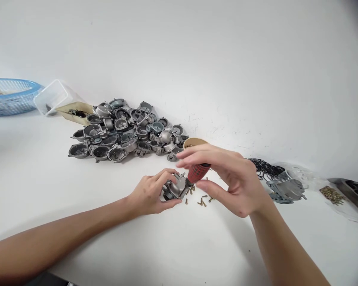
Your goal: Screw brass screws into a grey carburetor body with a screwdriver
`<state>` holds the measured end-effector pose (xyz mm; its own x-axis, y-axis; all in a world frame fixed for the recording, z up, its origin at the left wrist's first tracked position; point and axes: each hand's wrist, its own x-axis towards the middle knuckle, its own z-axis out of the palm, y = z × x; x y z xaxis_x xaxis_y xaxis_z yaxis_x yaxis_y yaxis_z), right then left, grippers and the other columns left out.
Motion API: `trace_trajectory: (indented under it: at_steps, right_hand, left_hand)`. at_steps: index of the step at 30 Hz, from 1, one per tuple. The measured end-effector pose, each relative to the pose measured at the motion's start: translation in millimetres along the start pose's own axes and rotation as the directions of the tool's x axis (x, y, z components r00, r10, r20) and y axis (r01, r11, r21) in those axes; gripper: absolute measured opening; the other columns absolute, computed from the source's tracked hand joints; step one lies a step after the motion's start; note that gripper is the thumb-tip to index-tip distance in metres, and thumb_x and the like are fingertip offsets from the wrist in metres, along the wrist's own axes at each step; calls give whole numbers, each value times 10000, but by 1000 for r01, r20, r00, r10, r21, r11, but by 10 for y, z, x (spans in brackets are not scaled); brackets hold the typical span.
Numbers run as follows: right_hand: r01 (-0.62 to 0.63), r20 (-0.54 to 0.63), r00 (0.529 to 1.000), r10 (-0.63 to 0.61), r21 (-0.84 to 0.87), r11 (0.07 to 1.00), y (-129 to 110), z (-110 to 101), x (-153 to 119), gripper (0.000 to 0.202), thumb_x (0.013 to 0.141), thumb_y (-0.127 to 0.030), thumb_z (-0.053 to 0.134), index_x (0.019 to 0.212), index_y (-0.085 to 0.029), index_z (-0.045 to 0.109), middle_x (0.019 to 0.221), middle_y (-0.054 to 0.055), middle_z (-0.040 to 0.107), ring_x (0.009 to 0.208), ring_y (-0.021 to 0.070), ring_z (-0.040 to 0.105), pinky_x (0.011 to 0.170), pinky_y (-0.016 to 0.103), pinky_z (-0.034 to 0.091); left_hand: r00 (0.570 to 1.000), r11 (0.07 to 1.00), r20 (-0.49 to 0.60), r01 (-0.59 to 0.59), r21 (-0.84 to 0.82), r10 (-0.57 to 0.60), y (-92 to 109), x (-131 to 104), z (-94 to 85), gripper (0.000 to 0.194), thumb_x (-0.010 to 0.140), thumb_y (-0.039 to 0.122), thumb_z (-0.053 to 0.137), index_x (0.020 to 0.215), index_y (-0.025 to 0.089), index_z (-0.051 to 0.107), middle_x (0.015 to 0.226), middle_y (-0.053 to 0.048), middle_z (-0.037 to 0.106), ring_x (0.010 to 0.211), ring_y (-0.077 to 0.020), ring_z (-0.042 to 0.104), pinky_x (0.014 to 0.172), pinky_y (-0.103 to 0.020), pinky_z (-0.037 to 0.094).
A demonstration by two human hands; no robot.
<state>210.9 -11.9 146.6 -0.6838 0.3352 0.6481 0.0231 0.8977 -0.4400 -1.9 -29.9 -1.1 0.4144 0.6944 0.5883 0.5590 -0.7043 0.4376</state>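
Observation:
A grey metal carburetor (179,186) is held low over the white table by my left hand (150,192), its fingers over the top and thumb along the near side. A screwdriver (197,173) with a red and black handle leans over the carburetor's right edge, its tip end down at the metal. My right hand (229,178) is loosely curled about that handle, thumb below and fingers above. How firmly it grips is hard to see. Small brass-coloured screws (202,201) lie scattered just right of the carburetor, partly under my right hand.
A heap of metal carburetor bowls (117,137) stands against the wall. Behind my right hand is a tan cup (197,141). Rightward lie black rubber rings (265,167), another carburetor (287,190), a bag of screws (332,195) and a metal tray (350,190). Far left: a blue basket (14,101) and clear container (55,97).

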Motion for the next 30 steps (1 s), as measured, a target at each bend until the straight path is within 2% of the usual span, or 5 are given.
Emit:
trace_trajectory:
  at_steps: [6, 12, 17, 21, 30]
  right_hand:
    - [-3, -78, 997, -3, -85, 996, -5, -32, -22, 363, 894, -186, 740, 1248, -233, 672, 908, 38, 707, 775, 138, 689, 684, 273, 615]
    - [42, 36, 998, -44, 61, 997, -84, -71, 33, 335, 936, -43, 570, 1228, -178, 662, 948, 47, 727, 817, 119, 681, 721, 259, 602]
    - [10, -61, 998, -13, -42, 999, -40, -29, -16, 274, 933, -150, 692, 1202, -204, 684, 912, 26, 714, 779, 103, 653, 671, 226, 562]
    - [-23, -104, 995, 10, -124, 992, -31, 21, -41, 304, 924, -226, 732, 1224, -228, 684, 899, 13, 684, 780, 99, 636, 685, 225, 551]
    - [-201, -147, 974, 175, -193, 960, -176, 79, 1, 226, 907, -242, 750, 1128, -236, 703, 862, 5, 618, 771, 108, 593, 770, 268, 554]
  left_hand:
    - [1000, 999, 5, -15, -28, 15, -1, -12, 8, 401, 876, 460, 696, 1115, 255, 448, 1236, -69, 665, 599, -121, 657, 503, -246, 491]
    - [997, 999, -53, -49, -8, 49, -22, -38, 55, 430, 872, 435, 707, 1167, 263, 446, 1040, -29, 692, 515, -114, 601, 509, -260, 509]
    - [1000, 1000, 4, -19, -19, 19, -13, -18, 37, 388, 870, 406, 709, 1129, 269, 455, 1129, -31, 674, 495, -90, 573, 482, -255, 508]
    - [1000, 1000, 0, -16, -22, 16, -21, 2, 36, 396, 874, 435, 706, 1146, 267, 471, 1001, 4, 683, 493, -95, 577, 484, -247, 503]
    - [998, 997, 31, 50, -54, -48, -59, -33, 108, 464, 897, 401, 695, 1243, 273, 413, 1032, 11, 651, 499, -75, 553, 514, -236, 515]
